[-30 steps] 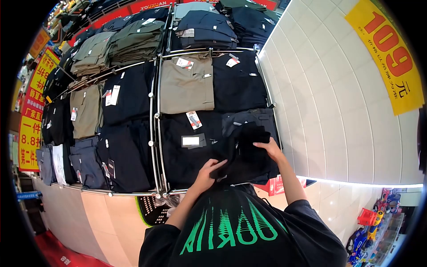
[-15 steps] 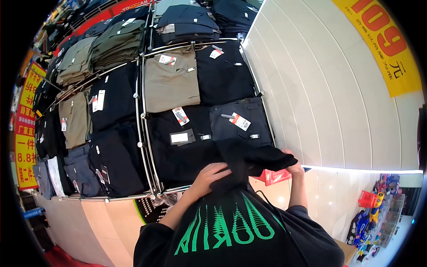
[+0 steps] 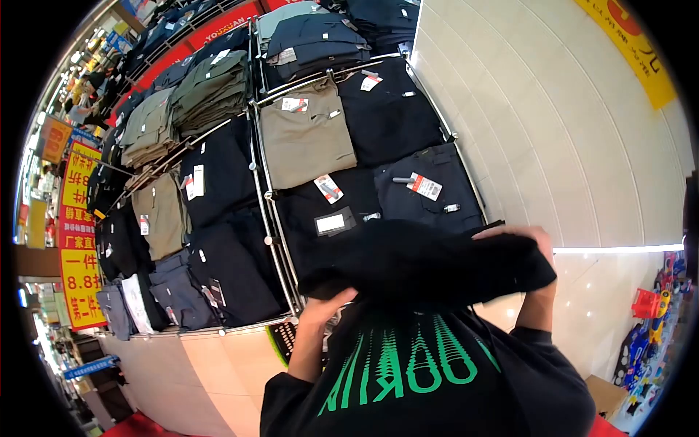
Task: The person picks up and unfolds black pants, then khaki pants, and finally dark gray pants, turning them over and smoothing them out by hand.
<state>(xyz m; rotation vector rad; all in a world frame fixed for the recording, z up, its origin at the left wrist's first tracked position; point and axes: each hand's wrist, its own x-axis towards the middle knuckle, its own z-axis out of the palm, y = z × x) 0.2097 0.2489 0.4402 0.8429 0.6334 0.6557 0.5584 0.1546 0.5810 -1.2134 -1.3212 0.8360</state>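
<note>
A folded black garment (image 3: 429, 266) stretches between my two hands in front of my chest. Its exact kind cannot be made out. My left hand (image 3: 326, 312) grips its near left corner, with the thumb showing and the other fingers hidden beneath the cloth. At the right end, my right hand (image 3: 530, 239) is closed over the far edge, fingers on top. Just beyond it lie folded dark grey trousers (image 3: 415, 171) with a red-and-white tag, and a folded black piece (image 3: 357, 189) with a white label, partly covered by the held cloth.
Folded khaki trousers (image 3: 306, 142) and black ones (image 3: 389, 116) lie farther up the rack. A metal rail (image 3: 271, 218) divides it from more stacks at left. A white panelled wall (image 3: 510, 109) stands at right. Below left is a black basket with a green rim (image 3: 277, 346).
The black garment, bunched and hanging before, is now spread wide and flat between my hands. My right hand has moved up and right. The view has shifted, so the rack sits farther right.
</note>
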